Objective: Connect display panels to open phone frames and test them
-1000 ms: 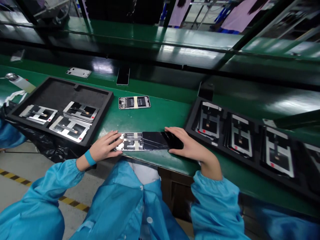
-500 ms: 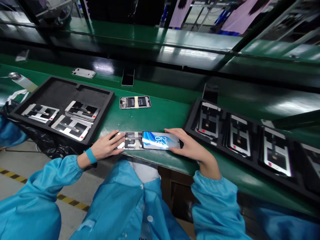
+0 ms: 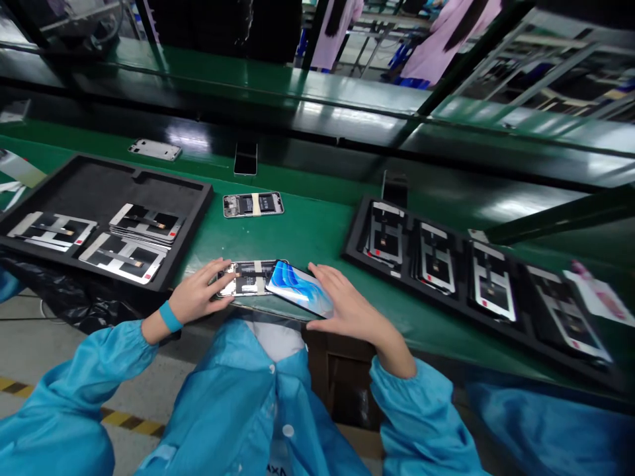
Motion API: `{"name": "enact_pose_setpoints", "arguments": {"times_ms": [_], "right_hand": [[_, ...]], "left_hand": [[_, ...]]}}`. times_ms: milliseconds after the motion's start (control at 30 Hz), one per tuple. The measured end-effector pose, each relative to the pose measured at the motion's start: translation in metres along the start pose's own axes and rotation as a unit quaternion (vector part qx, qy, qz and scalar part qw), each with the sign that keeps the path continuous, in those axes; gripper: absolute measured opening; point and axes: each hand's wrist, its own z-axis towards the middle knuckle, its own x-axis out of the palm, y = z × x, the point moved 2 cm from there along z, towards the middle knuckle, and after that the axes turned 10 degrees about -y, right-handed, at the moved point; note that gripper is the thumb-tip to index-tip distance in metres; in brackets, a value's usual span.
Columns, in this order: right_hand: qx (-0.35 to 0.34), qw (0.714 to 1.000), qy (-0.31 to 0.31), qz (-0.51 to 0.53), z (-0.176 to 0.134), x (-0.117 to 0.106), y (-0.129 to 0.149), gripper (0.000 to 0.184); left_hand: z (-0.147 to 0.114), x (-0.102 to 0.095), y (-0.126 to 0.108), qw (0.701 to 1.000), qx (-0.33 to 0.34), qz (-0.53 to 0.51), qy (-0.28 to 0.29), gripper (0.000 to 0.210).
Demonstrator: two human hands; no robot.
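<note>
My left hand (image 3: 202, 292) grips the left end of an opened phone body (image 3: 247, 285), thumb and fingers on its two long edges. The body lies near the bench's front edge, its inside parts and a pale strip of tape facing up. A lit phone screen (image 3: 299, 289) with a blue swirl overlaps the body's right end and lies at a slant to it. My right hand (image 3: 350, 305) is closed around the screen's right end, thumb on the near side and fingers on the far side.
A black tray (image 3: 191, 231) with stacks of screen panels stands left. Another black tray (image 3: 342, 248) of panels runs along the right. Behind the work lie a taped phone body (image 3: 253, 204), a dark phone (image 3: 246, 158) and a white frame (image 3: 155, 149) on the green bench (image 3: 307, 231).
The screen has turned from in line with the phone body to a slant, its right end moving toward me. Its clock digits no longer show. My right hand moved with it; the view shifted right.
</note>
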Motion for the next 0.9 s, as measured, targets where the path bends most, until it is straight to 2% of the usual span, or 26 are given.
{"name": "enact_pose_setpoints", "arguments": {"times_ms": [133,333,500,633,767,900], "right_hand": [[-0.021,1.0,0.006,0.009,0.0,-0.001,0.0,0.1],[-0.07,0.995,-0.001,0.066,0.044,-0.004,-0.009,0.086],[-0.109,0.994,-0.015,0.004,0.065,0.001,0.006,0.074],[-0.095,0.994,-0.027,-0.044,0.046,-0.004,0.013,0.062],[-0.042,0.994,-0.08,-0.065,0.013,-0.018,0.003,0.05],[-0.009,0.992,-0.101,-0.07,-0.007,-0.024,-0.008,0.062]], "left_hand": [[0.004,-0.003,-0.001,1.0,-0.016,0.001,0.007,0.065],[0.006,-0.003,-0.002,0.999,-0.03,0.0,0.014,0.07],[0.006,-0.002,-0.003,0.999,-0.04,0.008,0.008,0.073],[0.006,-0.002,-0.004,0.999,-0.038,0.013,0.003,0.071],[0.008,-0.003,-0.003,0.999,-0.033,0.016,0.001,0.071],[0.008,-0.002,-0.003,0.999,-0.034,0.013,0.003,0.071]]}}
